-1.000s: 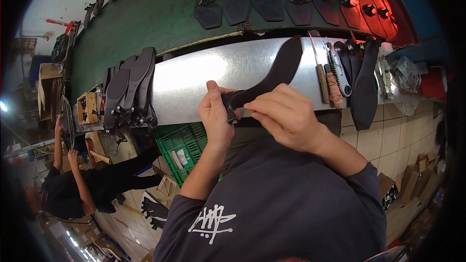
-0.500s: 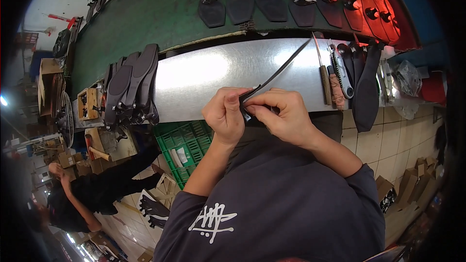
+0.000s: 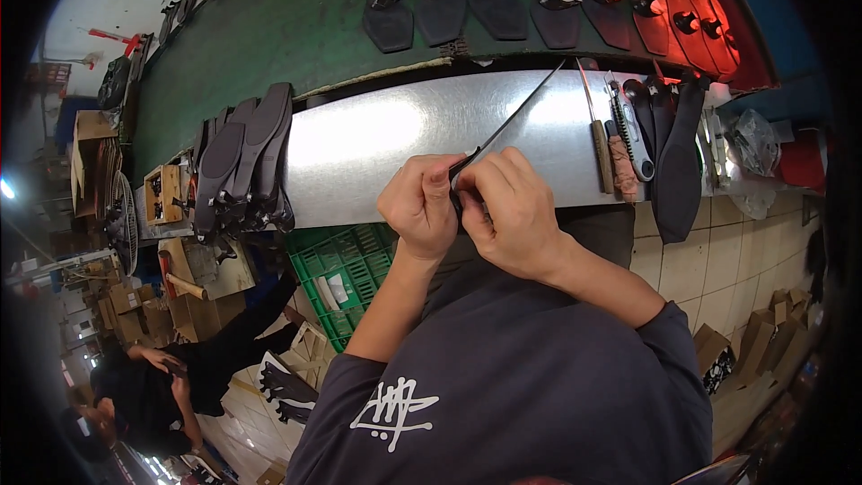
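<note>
Over the near edge of the metal shelf, I hold a thin dark sandal sole (image 3: pixel 523 108) seen nearly edge-on, its far end pointing up and to the right. My left hand (image 3: pixel 418 205) is closed round its near end, with the thumb up along it. Fingers of my right hand (image 3: pixel 514 216) are bent in a pinch at the same end, close against the left hand. What lies between the fingertips is mostly hidden, though some black material shows there.
Dark soles with straps (image 3: pixel 244 157) are piled at the shelf's left. An awl (image 3: pixel 600 148), a cutter (image 3: pixel 636 139) and another dark sole (image 3: pixel 680 166) lie right. Sandals (image 3: pixel 498 13) line the green bench (image 3: pixel 296 18). A green crate (image 3: pixel 346 305) stands below; a person (image 3: pixel 171 386) is at lower left.
The sole has turned more edge-on and its far end has shifted slightly left. My right hand has rolled over and moved a little left. The other person's hands have come together.
</note>
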Demonstrator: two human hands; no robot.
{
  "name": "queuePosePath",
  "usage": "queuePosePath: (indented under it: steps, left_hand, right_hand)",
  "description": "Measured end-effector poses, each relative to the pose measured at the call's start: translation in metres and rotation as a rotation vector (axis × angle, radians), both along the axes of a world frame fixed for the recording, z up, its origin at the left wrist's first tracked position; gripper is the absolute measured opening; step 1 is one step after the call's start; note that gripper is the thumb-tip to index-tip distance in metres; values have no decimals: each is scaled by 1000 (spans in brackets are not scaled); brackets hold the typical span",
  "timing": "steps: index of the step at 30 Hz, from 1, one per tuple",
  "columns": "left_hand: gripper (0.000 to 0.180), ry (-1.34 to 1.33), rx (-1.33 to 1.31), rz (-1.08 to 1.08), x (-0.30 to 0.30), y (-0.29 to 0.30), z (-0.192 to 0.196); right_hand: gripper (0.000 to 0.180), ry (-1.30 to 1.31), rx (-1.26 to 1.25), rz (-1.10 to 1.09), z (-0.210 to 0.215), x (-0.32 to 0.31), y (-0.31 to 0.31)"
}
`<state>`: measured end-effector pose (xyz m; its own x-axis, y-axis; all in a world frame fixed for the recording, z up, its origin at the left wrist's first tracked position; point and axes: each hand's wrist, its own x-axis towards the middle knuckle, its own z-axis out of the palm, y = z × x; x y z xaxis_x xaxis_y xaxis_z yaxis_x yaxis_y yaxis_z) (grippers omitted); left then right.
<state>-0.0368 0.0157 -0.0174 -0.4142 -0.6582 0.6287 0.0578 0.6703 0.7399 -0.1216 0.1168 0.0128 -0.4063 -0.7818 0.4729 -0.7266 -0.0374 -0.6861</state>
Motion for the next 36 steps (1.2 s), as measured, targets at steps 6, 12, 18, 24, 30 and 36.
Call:
queuePosePath:
  steps: [6, 12, 18, 24, 30, 36]
  left_hand:
    - [42, -49, 330, 71, 8, -7, -7]
    - [52, 54, 625, 44, 9, -10, -12]
    - [37, 280, 1187, -111, 12, -22, -11]
    - [36, 103, 1463, -229, 41, -29, -29]
    - [37, 184, 1736, -184, 37, -26, -47]
    - [26, 484, 2119, -249, 39, -28, -41]
  right_hand:
    - [11, -249, -104, 240, 12, -8, 5]
    - [4, -510, -45, -62, 7, -44, 21]
    - [16, 125, 102, -428, -10, -116, 44]
    - [18, 463, 392, -598, -32, -151, 51]
    - [15, 497, 582, -551, -55, -153, 36]
    - [11, -249, 315, -88, -3, -84, 31]
